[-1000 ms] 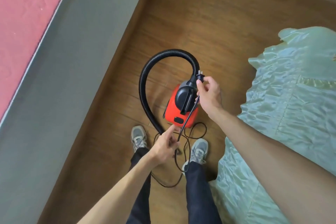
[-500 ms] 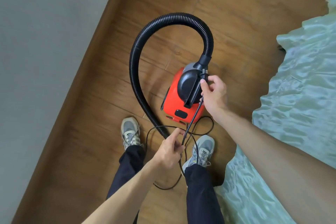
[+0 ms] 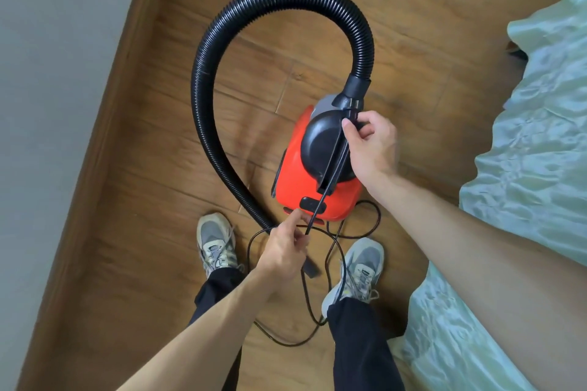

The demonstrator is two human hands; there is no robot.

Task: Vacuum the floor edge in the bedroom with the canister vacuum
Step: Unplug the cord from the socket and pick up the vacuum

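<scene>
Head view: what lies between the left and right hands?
In the head view, a straight stretch of power cord runs between them, crossing the canister vacuum; the left hand pinches it, the right hand grips it.

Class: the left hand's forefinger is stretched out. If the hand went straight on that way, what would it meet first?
Probably the vacuum's red body, beside its black switch, just ahead of the left hand. Depth is unclear from above, so it might pass over.
</scene>
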